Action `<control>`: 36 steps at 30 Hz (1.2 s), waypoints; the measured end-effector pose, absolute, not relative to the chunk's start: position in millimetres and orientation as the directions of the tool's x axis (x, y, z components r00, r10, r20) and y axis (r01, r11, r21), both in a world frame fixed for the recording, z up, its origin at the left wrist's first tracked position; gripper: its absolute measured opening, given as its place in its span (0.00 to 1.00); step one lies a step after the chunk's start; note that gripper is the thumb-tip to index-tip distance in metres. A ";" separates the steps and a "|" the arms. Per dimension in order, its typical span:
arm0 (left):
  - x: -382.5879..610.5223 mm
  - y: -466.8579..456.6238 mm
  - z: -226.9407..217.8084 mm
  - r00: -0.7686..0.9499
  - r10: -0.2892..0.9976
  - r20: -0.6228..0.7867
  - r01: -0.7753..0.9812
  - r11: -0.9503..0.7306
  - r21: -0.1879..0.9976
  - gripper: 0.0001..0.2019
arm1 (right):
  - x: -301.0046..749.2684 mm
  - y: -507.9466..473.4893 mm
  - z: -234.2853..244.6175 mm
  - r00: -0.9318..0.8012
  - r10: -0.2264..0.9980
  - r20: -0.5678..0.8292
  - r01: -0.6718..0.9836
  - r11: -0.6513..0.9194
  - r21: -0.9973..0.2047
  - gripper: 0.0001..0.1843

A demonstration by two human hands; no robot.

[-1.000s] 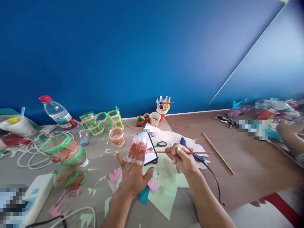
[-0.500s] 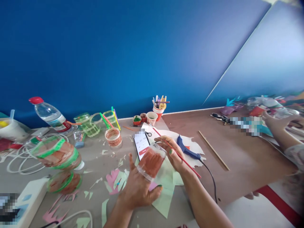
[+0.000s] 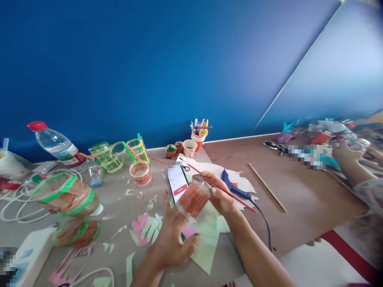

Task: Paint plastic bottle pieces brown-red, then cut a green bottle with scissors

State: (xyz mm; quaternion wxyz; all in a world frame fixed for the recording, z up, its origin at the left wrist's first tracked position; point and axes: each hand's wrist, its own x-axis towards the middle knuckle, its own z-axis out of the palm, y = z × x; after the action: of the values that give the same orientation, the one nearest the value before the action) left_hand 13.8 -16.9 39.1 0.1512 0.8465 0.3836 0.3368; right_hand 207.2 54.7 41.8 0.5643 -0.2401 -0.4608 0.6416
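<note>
A clear plastic cylinder [image 3: 194, 200] with brown paint on its side is tilted in front of me. My left hand [image 3: 173, 235] bears it from below, some fingers hidden behind or inside it, with the thumb stretched away to the right. A thin red paintbrush [image 3: 229, 193] lies slantwise in my right hand [image 3: 220, 195], whose fingertips are at the cylinder's upper rim. Below the hands is pale green paper [image 3: 206, 243]. Behind the cylinder lies a phone [image 3: 178, 184] showing a timer.
A blue glue gun [image 3: 235, 185] with a black cord rests on white paper. Paint cups [image 3: 189, 147] stand at the back. At left are a water bottle [image 3: 61, 147], painted plastic pieces [image 3: 67, 194] and a power strip [image 3: 34, 255]. Another person's hand [image 3: 350, 159] works at far right.
The cylinder has turned slightly and tips further to the right in my hands. My right fingers have closed in at its rim, with the brush still held. The view has shifted slightly.
</note>
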 end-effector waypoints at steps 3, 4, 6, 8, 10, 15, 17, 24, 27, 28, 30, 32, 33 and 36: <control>12.0 -19.1 37.9 0.397 0.828 0.397 0.407 -0.546 0.732 0.30 | 203.9 54.8 40.4 -0.283 0.935 0.214 -0.538 0.030 -0.843 0.27; 11.7 -19.5 37.0 0.376 0.846 0.378 0.361 -0.509 0.782 0.32 | 202.9 55.1 39.8 -0.294 0.929 0.226 -0.537 0.035 -0.843 0.27; 11.1 -19.3 34.5 0.350 0.861 0.370 0.315 -0.480 0.819 0.32 | 201.7 56.6 38.9 -0.291 0.918 0.268 -0.516 0.085 -0.852 0.28; 10.4 -17.5 31.1 0.335 0.849 0.408 0.361 -0.516 0.777 0.30 | 202.7 59.4 38.3 -0.227 0.920 0.321 -0.501 0.172 -0.848 0.27; 9.6 -14.6 27.9 0.318 0.826 0.466 0.474 -0.564 0.676 0.29 | 206.3 62.6 37.9 -0.096 0.931 0.351 -0.523 0.253 -0.814 0.24; 7.0 -7.8 24.6 0.207 0.810 0.549 0.679 -0.523 0.516 0.32 | 218.1 62.5 38.6 -0.026 0.946 0.323 -0.633 0.235 -0.738 0.14; 5.8 -6.5 24.1 0.167 0.810 0.562 0.691 -0.503 0.519 0.32 | 218.4 58.8 40.0 -0.095 0.935 0.341 -0.634 0.207 -0.745 0.15; 3.5 -5.0 18.8 0.110 0.811 0.575 0.695 -0.476 0.538 0.33 | 207.7 51.3 38.8 -0.251 0.902 0.352 -0.546 0.168 -0.821 0.15; 3.2 -4.3 17.8 0.094 0.812 0.576 0.691 -0.470 0.549 0.33 | 208.5 53.0 35.9 -0.269 0.918 0.292 -0.478 0.136 -0.868 0.17; 3.1 -4.0 17.8 0.083 0.815 0.573 0.692 -0.461 0.556 0.33 | 209.7 53.7 35.6 -0.267 0.924 0.273 -0.459 0.127 -0.879 0.17; 2.7 -3.4 18.4 0.058 0.821 0.568 0.690 -0.445 0.572 0.33 | 212.5 55.1 36.0 -0.244 0.937 0.251 -0.448 0.120 -0.886 0.17; 2.3 -2.9 18.8 0.040 0.829 0.558 0.682 -0.431 0.591 0.32 | 214.4 55.5 37.5 -0.219 0.944 0.245 -0.475 0.116 -0.872 0.18; 2.3 -2.8 18.7 0.039 0.832 0.554 0.677 -0.429 0.597 0.32 | 214.5 55.3 38.3 -0.216 0.944 0.248 -0.495 0.113 -0.862 0.18; 2.3 -3.1 17.5 0.055 0.829 0.557 0.675 -0.442 0.591 0.32 | 212.9 53.9 39.5 -0.271 0.928 0.254 -0.500 0.090 -0.861 0.18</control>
State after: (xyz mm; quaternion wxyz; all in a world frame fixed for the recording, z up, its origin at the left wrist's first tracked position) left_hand 2.3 -3.1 17.5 0.0859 0.7212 0.5212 0.4482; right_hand 212.9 53.9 39.5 0.5609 -0.2230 -0.4799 0.6367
